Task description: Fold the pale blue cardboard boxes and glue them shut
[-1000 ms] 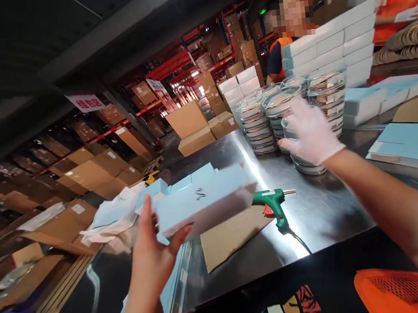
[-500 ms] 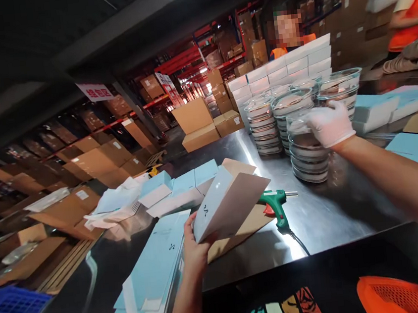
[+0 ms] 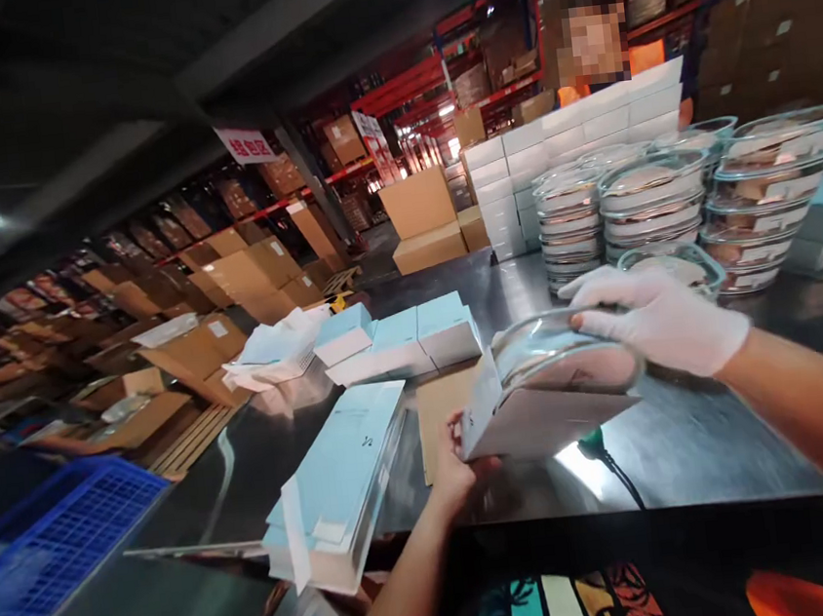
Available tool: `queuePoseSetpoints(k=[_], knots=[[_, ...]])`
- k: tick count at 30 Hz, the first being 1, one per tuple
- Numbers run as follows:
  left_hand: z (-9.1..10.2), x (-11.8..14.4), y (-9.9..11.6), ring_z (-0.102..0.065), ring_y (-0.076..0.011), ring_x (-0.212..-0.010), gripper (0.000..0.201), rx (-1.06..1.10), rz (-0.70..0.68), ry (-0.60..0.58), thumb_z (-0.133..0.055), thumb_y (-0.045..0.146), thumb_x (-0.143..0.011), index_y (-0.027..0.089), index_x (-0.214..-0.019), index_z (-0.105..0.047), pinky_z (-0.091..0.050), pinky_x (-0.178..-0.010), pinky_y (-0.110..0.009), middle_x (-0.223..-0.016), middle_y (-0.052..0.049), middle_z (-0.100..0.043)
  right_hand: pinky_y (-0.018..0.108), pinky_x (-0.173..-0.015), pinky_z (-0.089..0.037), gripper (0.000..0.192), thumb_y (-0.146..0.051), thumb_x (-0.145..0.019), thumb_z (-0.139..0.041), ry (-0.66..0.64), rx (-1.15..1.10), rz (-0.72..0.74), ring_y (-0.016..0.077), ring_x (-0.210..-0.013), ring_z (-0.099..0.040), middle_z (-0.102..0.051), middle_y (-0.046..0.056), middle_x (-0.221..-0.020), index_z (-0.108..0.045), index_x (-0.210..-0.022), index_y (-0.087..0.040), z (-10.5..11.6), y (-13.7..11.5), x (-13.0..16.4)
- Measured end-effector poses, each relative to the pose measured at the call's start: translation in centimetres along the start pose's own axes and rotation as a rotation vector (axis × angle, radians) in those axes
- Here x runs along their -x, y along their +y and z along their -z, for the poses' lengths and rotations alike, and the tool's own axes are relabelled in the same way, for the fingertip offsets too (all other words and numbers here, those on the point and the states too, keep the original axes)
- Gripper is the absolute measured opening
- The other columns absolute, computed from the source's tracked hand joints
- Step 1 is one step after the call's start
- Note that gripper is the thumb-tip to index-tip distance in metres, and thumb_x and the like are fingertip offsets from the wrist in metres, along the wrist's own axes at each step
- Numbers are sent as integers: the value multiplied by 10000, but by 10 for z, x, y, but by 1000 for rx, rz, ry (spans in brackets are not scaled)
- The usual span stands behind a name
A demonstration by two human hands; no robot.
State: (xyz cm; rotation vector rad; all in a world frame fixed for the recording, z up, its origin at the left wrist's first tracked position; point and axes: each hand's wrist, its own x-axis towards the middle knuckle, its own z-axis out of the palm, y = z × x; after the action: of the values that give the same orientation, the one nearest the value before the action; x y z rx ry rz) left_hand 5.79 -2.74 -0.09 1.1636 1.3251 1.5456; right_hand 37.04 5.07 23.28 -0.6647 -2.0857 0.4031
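My bare left hand (image 3: 453,475) grips a light-blue and white folding carton (image 3: 541,422) by its lower left side, tilted above the table. My right hand (image 3: 667,325), in a white glove, holds a clear glass dish (image 3: 552,347) by its right end, thumb and fingers on the rim. The dish lies at the carton's open top, partly between its flaps; how deep it sits I cannot tell. Behind the right hand rise stacks of glass dishes (image 3: 653,189). A green glue gun (image 3: 593,444) is mostly hidden by the carton; its handle and cord show.
Flat blue cartons (image 3: 349,452) lie stacked to the left. Behind them stand closed blue-and-white boxes (image 3: 418,337) and a white basket (image 3: 275,347). A wall of white boxes (image 3: 584,128) spans the far edge, with a person behind. A blue crate (image 3: 75,539) is at lower left.
My right hand has lifted a glass dish off the stacks and carried it left to the carton. The carton has tipped in my left hand, and the view has turned left.
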Motion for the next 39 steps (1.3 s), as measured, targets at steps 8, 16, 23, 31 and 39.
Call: queuePoseSetpoints(k=[8, 16, 23, 31, 39], knots=[[5, 13, -26, -621, -424, -1360, 1133, -232, -49, -101, -1062, 514, -527, 212, -1479, -527, -500, -1156, -588, -1388, -173, -669, 529, -1204, -539, 736, -665, -1010, -645, 146, -49, -77, 348, -1460, -620, -610, 167, -1599, -507, -1619, -275, -85, 33, 80], [0, 7, 29, -642, -373, -1264, 710, -234, -527, -27, -740, 860, -808, 217, -1095, -828, -519, -1120, -525, -1184, -154, -763, 550, -1301, -431, 807, -822, -929, -647, 253, -571, -342, 363, -1635, -422, -496, 112, -1731, -620, -1568, -330, -166, 27, 107], [-10, 11, 41, -677, -314, -951, 690, -249, -567, 54, -675, 890, -835, 215, -731, -782, -571, -897, -444, -779, -92, -704, 543, -1203, -545, 771, -775, -896, -726, 277, -659, -370, 383, -1469, -616, -640, 148, -1586, -676, -1481, -276, -172, 18, 102], [1, 16, 11, -697, -353, -1191, 892, -210, -522, 125, -863, 872, -641, 219, -1233, -725, -552, -1069, -494, -1216, -149, -743, 474, -1057, -604, 549, -413, -870, -712, 412, -501, -430, 282, -1181, -743, -761, 122, -1349, -625, -1387, -250, -179, 30, 75], [15, 9, 32, -741, -298, -1004, 731, -197, -503, 213, -790, 848, -769, 219, -1140, -761, -576, -930, -421, -1057, -103, -780, 479, -750, -604, 263, -424, -757, -810, -139, 293, -753, 379, -796, -769, -780, 171, -829, -797, -899, -202, -122, 95, 86]])
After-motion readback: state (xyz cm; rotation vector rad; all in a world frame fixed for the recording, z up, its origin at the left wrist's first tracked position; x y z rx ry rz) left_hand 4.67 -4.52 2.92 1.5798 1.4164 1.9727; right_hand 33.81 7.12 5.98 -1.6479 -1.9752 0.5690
